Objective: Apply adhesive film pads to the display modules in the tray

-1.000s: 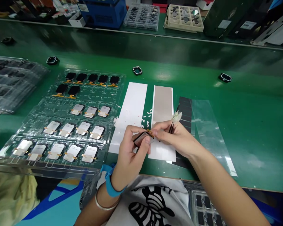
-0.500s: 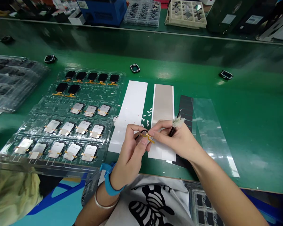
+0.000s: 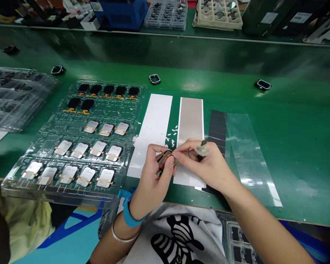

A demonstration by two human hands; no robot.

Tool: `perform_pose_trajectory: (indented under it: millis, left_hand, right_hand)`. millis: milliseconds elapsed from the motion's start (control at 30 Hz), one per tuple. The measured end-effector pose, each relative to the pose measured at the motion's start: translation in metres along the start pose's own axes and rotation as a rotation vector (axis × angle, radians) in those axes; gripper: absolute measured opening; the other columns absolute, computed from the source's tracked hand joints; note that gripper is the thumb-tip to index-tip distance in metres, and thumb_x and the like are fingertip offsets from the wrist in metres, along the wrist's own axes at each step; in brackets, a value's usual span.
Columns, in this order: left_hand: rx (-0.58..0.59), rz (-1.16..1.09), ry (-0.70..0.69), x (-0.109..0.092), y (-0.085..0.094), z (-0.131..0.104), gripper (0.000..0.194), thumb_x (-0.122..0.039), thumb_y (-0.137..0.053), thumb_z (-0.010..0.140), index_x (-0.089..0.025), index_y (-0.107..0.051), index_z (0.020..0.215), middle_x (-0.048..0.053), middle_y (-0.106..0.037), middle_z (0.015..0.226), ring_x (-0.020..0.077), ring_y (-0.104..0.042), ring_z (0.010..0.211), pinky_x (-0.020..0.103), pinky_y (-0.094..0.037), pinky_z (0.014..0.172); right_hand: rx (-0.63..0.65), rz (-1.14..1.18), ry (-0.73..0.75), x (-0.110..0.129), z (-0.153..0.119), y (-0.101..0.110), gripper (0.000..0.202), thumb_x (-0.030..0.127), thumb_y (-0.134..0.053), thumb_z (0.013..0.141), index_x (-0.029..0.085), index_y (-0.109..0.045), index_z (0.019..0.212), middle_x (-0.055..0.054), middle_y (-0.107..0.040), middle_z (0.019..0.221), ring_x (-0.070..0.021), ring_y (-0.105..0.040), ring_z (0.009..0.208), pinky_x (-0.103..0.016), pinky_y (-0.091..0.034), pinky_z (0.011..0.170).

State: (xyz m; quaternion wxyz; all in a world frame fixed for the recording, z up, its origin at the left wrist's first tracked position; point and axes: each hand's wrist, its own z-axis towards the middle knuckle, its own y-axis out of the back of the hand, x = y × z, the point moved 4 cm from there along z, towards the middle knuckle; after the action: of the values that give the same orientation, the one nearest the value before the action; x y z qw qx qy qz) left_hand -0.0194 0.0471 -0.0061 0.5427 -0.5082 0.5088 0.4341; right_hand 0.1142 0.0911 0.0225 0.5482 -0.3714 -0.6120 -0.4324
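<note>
My left hand [image 3: 157,179] is closed around a small watch screen [image 3: 164,158] with an orange flex cable, its pale back partly showing between the fingers. At the cable edge of that screen, thumb and forefinger of my right hand [image 3: 199,161] are pinched together; their tips hide what lies between them. A slim dark tool [image 3: 204,141], perhaps tweezers, is tucked in the right hand with a whitish wad [image 3: 202,150] around it. To the left, a clear plastic tray [image 3: 95,119] bears rows of similar screens, some black side up, others pale side up.
Beneath and beyond my hands lie a white strip sheet [image 3: 154,117], a beige strip sheet [image 3: 191,117], a black sheet [image 3: 217,126] and a clear film [image 3: 247,146]. Scraps of white paper [image 3: 173,142] dot the green bench. Farther back sit watch cases [image 3: 154,79]. Stacked trays [image 3: 13,99] stand left.
The screen has tilted in my left hand, and the orange cable is now more covered by fingers. My right hand has turned slightly, with the dark tool pointing more upright.
</note>
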Motion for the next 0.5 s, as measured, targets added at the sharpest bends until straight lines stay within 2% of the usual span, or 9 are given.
perform_pose_trajectory:
  millis: [67,167,267,333,400,500]
  left_hand:
    - [-0.015,0.040,-0.001,-0.001,0.001,0.000,0.010,-0.034,-0.044,0.103,-0.024,-0.040,0.101,-0.006,-0.050,0.067,0.0091,-0.046,0.058,0.018,-0.036,0.050]
    - [0.012,0.195,-0.031,-0.006,-0.001,-0.003,0.009,-0.031,-0.040,0.104,-0.024,-0.043,0.101,-0.002,-0.061,0.079,0.0117,-0.058,0.071,0.024,-0.047,0.066]
    - [0.111,0.465,-0.113,-0.013,-0.009,-0.010,0.009,-0.026,-0.041,0.103,-0.023,-0.048,0.109,0.005,-0.067,0.105,0.0174,-0.064,0.096,0.034,-0.051,0.081]
    - [0.208,0.622,-0.183,-0.016,-0.016,-0.017,0.013,-0.022,-0.041,0.102,-0.022,-0.048,0.113,0.009,-0.065,0.118,0.0216,-0.060,0.116,0.039,-0.052,0.091]
    - [0.301,0.729,-0.225,-0.016,-0.023,-0.022,0.014,-0.019,-0.041,0.101,-0.021,-0.047,0.114,0.011,-0.063,0.126,0.0244,-0.050,0.132,0.045,-0.049,0.101]
    - [0.381,0.835,-0.246,-0.014,-0.030,-0.025,0.008,-0.016,-0.041,0.101,-0.020,-0.046,0.106,0.014,-0.064,0.127,0.0280,-0.045,0.139,0.048,-0.052,0.101]
  right_hand:
    - [-0.045,-0.005,0.010,0.003,-0.001,0.007,0.017,0.030,-0.061,0.090,0.019,-0.069,0.079,0.002,-0.060,0.070,-0.0100,-0.054,0.064,-0.024,-0.044,0.062]
    - [-0.238,-0.083,0.105,0.009,-0.008,0.025,0.032,0.036,-0.047,0.099,0.021,-0.068,0.079,-0.001,-0.061,0.087,-0.0134,-0.059,0.087,-0.028,-0.046,0.083]
    - [-0.415,-0.181,0.084,0.000,-0.020,0.036,0.036,0.043,-0.041,0.101,0.022,-0.066,0.084,-0.002,-0.061,0.089,-0.0125,-0.061,0.080,-0.028,-0.049,0.078]
    - [-0.434,-0.135,0.011,-0.014,-0.027,0.036,0.028,0.043,-0.048,0.099,0.021,-0.061,0.087,-0.001,-0.061,0.085,-0.0116,-0.063,0.071,-0.027,-0.052,0.069]
    - [-0.439,-0.055,-0.033,-0.028,-0.031,0.032,0.019,0.039,-0.060,0.093,0.020,-0.058,0.090,0.000,-0.062,0.083,-0.0127,-0.068,0.070,-0.026,-0.055,0.067]
    - [-0.482,0.000,-0.052,-0.039,-0.033,0.027,0.018,0.033,-0.068,0.088,0.019,-0.057,0.092,-0.001,-0.063,0.086,-0.0156,-0.073,0.076,-0.027,-0.059,0.072]
